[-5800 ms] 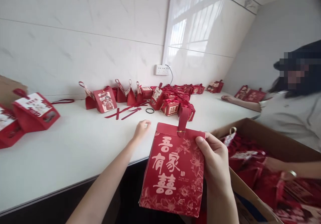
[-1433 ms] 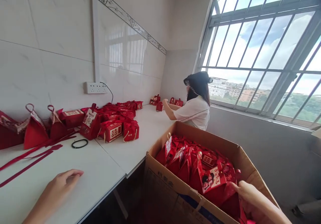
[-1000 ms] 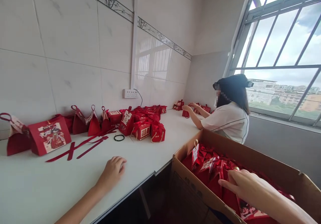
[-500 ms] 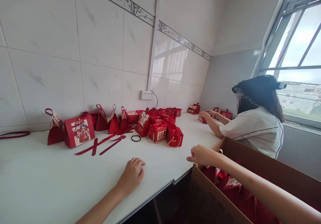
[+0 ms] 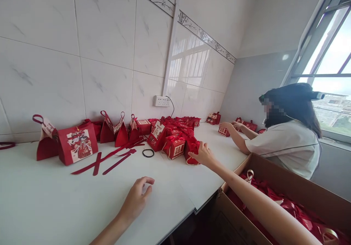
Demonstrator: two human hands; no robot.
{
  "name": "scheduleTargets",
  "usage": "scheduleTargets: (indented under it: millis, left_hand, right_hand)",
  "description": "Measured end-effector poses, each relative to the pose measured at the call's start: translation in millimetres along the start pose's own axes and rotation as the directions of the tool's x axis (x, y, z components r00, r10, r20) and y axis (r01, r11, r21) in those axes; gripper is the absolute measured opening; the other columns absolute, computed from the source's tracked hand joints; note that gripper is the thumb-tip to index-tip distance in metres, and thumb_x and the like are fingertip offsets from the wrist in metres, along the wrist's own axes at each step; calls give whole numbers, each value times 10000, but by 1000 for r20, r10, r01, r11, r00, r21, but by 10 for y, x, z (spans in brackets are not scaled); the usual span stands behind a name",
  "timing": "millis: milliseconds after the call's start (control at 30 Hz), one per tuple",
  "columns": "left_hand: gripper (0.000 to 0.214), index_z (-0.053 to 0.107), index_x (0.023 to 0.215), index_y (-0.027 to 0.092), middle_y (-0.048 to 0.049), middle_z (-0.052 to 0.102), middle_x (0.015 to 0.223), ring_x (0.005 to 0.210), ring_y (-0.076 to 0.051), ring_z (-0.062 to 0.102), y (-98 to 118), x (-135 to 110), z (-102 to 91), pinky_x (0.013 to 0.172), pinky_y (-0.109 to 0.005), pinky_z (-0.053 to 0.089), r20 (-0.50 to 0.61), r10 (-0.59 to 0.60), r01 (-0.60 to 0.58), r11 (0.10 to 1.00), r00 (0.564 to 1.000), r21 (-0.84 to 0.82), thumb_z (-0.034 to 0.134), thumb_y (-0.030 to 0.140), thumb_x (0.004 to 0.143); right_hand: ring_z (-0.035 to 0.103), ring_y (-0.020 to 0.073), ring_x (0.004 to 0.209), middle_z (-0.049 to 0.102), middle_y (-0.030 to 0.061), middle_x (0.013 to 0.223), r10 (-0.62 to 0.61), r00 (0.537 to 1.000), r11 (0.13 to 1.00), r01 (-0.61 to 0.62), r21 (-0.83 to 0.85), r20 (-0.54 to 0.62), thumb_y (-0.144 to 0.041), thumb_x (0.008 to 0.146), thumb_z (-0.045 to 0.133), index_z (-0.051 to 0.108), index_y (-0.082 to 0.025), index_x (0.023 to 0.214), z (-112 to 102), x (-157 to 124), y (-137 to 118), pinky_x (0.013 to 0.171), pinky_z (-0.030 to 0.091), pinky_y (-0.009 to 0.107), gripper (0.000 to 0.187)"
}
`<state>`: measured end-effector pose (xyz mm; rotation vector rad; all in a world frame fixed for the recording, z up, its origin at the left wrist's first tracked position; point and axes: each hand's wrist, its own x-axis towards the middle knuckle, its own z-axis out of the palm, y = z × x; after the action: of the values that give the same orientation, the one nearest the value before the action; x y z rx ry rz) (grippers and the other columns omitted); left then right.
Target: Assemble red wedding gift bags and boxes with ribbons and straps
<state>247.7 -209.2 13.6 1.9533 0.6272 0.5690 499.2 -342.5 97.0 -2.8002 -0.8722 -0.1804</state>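
My right hand [image 5: 203, 155] is at the front right of a group of red gift boxes, its fingers apart around the near side of a red box [image 5: 192, 147] with a bow and cord handle. The thumb overlaps this box; firm contact cannot be made out. Beside it stands another red box [image 5: 175, 148] with a cream printed panel. Low over the white table [image 5: 164, 208], my left hand [image 5: 135, 196] holds nothing, with a gap between its curled fingers and thumb. A black ring-shaped band [image 5: 148, 153] and red ribbon strips [image 5: 97, 164] lie beyond it.
A large cardboard box [image 5: 274, 161] full of red packages stands at the table's right edge, under my right forearm. Across it a person [image 5: 285, 142] handles a small red box [image 5: 224, 131]. Red handled bags [image 5: 78, 144] stand along the tiled wall, below a socket strip [image 5: 161, 101].
My right hand has moved left and forward from the cardboard box's rim to the red gift box. My left hand has shifted slightly left and nearer. The view has turned a little.
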Motion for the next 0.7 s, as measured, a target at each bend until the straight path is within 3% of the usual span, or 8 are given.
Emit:
scheduleTargets:
  millis: [167,333,433,567,700]
  left_hand:
    - [313,615,964,212,-74,620,1140,1131,-261,529,-56,11,-7,977,-408,425,19,-49,49,999,999,-14,450,391,768]
    - [305,621,967,215,-71,627,1133,1117,-270,538,-28,5,-15,952,-414,441,15,-60,61,998,998,-12,461,382,770]
    - [306,620,973,223,-67,622,1137,1094,-270,554,0,-20,-2,916,-406,466,-1,-85,85,996,996,7,452,383,772]
    - [277,625,938,233,-64,624,1111,1038,-262,575,17,-52,36,910,-413,470,7,-63,63,998,998,10,477,379,754]
    - [306,573,1023,235,-70,575,1164,1081,-262,547,42,-65,63,942,-438,445,-1,-9,9,1000,1000,-27,484,382,769]
  right_hand:
    - [550,378,1073,469,227,1200,67,998,998,-67,23,10,-526,833,485,335,-81,1259,93,157,-95,810,428,419,634]
    - [566,362,1049,478,217,1180,69,997,996,-72,48,43,-518,811,511,323,-70,1272,72,137,3,803,436,392,670]
    - [552,347,1061,437,211,1232,20,999,999,-22,46,32,-478,796,545,325,-82,1285,-53,-67,103,821,437,385,666]
    - [519,324,1088,394,161,1296,-170,985,984,169,51,25,-457,766,571,346,-162,1294,-324,-512,167,872,433,397,645]
    - [588,254,955,412,132,1271,-300,954,935,290,204,22,-512,773,544,355,-191,1269,-533,-821,-29,839,470,396,621]
